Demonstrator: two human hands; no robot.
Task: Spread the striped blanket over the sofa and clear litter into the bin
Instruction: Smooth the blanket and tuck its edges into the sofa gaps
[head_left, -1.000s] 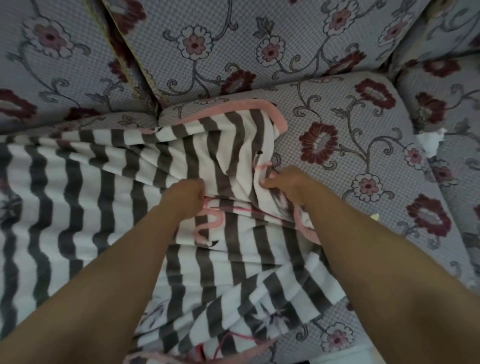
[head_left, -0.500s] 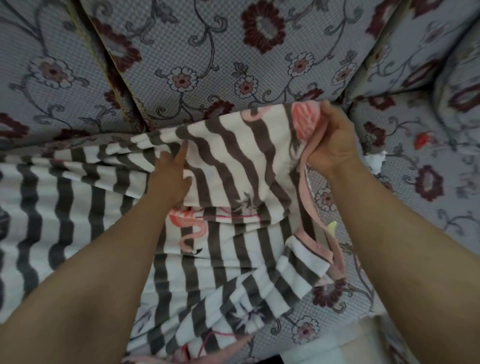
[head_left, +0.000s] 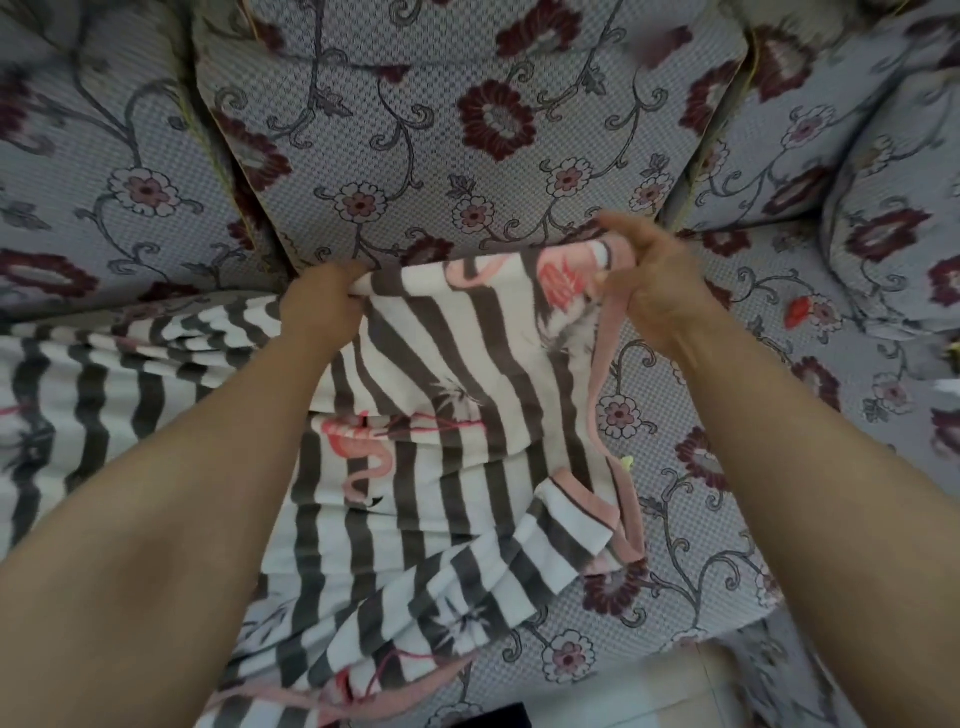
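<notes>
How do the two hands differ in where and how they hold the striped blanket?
The left hand grips a bunched fold along the top edge of the grey-and-white striped flamingo blanket, low by the floral sofa backrest. The right hand pinches the pink-trimmed corner, slightly higher and further right. Both grip the same edge.

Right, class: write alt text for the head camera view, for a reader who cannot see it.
Two bare hands, left hand and right hand, grip the top edge of a striped blanket with pink flamingos, holding it against the back cushions of a floral sofa. A small red scrap lies on the seat to the right.
</notes>
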